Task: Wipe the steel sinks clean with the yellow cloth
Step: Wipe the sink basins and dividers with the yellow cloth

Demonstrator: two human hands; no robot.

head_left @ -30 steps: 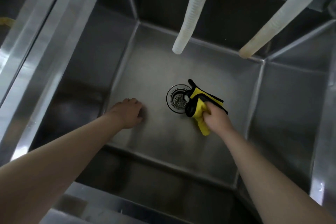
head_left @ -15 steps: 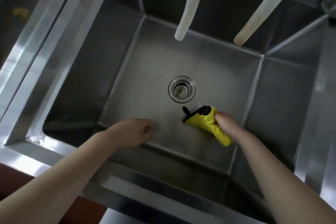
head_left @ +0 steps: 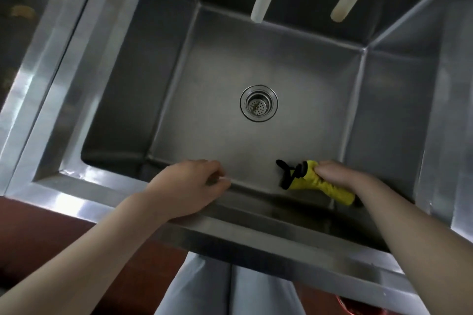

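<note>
At the near edge of the steel sink [head_left: 143, 100], our left hand [head_left: 189, 186] has pulled back from the basin floor and now hovers by the front rim, fingers loosely curled, holding nothing. Further right, the drain [head_left: 258, 103], half covered by the cloth a second ago, lies bare. Our right hand [head_left: 340, 178] has dragged the yellow cloth [head_left: 320, 184] toward us and grips it bunched at the floor's near right corner, against the front wall. We judge the floor pass nearly finished; walls likely come next.
</note>
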